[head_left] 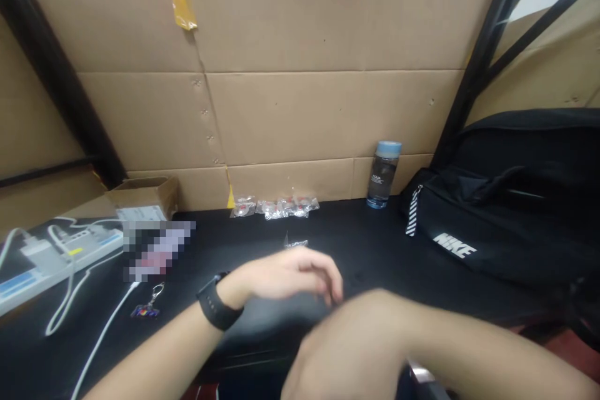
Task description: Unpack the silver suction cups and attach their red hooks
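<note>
My left hand (290, 275) hovers low over the black table (365, 250), palm down, with a black watch (216, 303) on the wrist. Its fingers bend downward and are smeared by motion, so I cannot make out whether they hold anything. A small clear plastic packet (295, 242) lies just beyond the knuckles. My right forearm (398, 344) crosses the foreground from the lower right. The right hand itself is out of sight below the frame.
Several small clear packets with red parts (276, 206) lie in a row against the cardboard back wall (300, 106). A blue-capped water bottle (384, 175) and a black sports bag (492, 231) are at right. At left are a power strip (47, 256), a small cardboard box (145, 197) and a keychain (146, 309).
</note>
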`<state>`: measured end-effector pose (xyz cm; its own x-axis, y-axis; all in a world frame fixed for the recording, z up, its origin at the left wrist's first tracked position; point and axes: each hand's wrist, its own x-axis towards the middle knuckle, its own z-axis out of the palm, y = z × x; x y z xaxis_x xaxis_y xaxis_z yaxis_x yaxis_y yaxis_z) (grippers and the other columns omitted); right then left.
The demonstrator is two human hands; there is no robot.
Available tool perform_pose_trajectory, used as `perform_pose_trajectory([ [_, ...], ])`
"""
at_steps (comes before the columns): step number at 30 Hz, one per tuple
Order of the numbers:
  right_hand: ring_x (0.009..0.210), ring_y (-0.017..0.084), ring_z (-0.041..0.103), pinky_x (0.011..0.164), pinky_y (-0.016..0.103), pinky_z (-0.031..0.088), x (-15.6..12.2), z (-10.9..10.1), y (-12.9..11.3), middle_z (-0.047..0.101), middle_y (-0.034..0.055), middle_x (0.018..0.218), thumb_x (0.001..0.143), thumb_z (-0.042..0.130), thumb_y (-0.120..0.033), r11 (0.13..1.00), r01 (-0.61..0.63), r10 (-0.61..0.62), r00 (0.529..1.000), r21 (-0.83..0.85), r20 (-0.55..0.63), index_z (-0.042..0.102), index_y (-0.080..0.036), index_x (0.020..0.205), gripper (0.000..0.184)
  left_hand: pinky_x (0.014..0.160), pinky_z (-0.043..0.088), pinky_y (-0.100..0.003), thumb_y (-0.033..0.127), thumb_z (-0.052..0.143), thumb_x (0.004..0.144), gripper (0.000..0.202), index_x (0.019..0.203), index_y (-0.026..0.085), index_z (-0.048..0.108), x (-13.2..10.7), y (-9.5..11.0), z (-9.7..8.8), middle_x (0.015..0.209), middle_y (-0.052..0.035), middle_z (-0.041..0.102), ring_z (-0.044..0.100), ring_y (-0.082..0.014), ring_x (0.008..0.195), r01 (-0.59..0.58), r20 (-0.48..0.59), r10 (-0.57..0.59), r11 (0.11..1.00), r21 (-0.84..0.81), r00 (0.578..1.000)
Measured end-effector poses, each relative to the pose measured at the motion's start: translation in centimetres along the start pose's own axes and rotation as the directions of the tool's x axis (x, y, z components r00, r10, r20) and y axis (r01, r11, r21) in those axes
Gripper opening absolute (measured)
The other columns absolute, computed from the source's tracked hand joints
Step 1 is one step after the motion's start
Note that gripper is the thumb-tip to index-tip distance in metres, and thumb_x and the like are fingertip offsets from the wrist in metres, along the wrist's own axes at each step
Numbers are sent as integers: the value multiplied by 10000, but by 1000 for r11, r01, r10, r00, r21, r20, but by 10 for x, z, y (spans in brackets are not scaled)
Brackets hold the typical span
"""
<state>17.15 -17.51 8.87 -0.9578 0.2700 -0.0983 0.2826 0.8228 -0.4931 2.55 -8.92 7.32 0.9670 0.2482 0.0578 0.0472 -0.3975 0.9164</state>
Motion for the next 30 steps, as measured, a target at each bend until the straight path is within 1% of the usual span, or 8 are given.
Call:
perform_pose_trajectory([
  [3,711,123,721,628,209,517,-21,-58,49,752,5,838,907,621,-373,907,-322,287,945,273,159,739,-200,937,212,880,495,-304,248,532,939,199,1064,169,665,-2,-24,-40,1050,-63,691,623,-177,942,120,-407,41,924,363,912],
  [5,602,140,697,521,209,469,-29,-83,95,734,45,728,873,625,-520,729,-628,589,778,273,219,709,-140,800,396,835,495,-288,246,545,928,181,1016,172,685,-3,-39,-59,987,-45,708,631,-169,882,183,-400,20,867,463,916],
  [7,617,150,710,477,188,418,-30,-91,140,743,76,761,794,676,-625,566,-774,694,634,285,342,701,-119,787,507,751,493,-263,250,562,917,174,1011,179,690,-7,-53,-73,933,-32,718,633,-154,802,217,-357,-26,833,509,934],
  [8,631,152,717,470,181,405,-29,-89,159,748,78,786,748,715,-646,530,-787,687,616,315,385,704,-119,812,532,743,491,-260,241,597,889,155,994,182,694,-11,-59,-79,919,-29,720,636,-154,793,223,-334,-39,816,533,942],
  [12,604,132,703,489,172,427,-16,-61,196,730,39,712,604,801,-707,524,-714,697,673,464,249,698,-133,801,615,805,506,-280,193,730,749,305,1049,197,682,-35,-81,-93,986,-35,722,658,-178,882,238,-302,-94,841,486,949],
  [17,583,119,675,404,163,348,-4,-36,182,727,44,718,624,810,-668,612,-601,707,707,513,-16,740,-132,809,571,864,488,-310,261,830,671,493,1141,235,686,-50,-99,-97,1094,-36,706,622,-200,963,283,-267,-177,853,438,947],
  [23,509,89,575,410,172,394,-4,-32,186,649,-5,615,680,830,-451,677,-498,645,756,542,-112,717,-138,758,343,806,482,-298,317,861,639,552,1153,243,673,-41,-109,-92,1025,-23,685,597,-193,909,289,-291,-174,860,421,941],
  [30,500,105,577,453,195,415,-17,-41,194,664,9,635,779,748,-329,798,-389,591,654,461,-472,727,-143,812,190,915,494,-383,362,830,691,724,1337,208,542,-32,-122,-81,1169,-97,646,618,-254,1019,316,-535,-14,820,477,845],
])
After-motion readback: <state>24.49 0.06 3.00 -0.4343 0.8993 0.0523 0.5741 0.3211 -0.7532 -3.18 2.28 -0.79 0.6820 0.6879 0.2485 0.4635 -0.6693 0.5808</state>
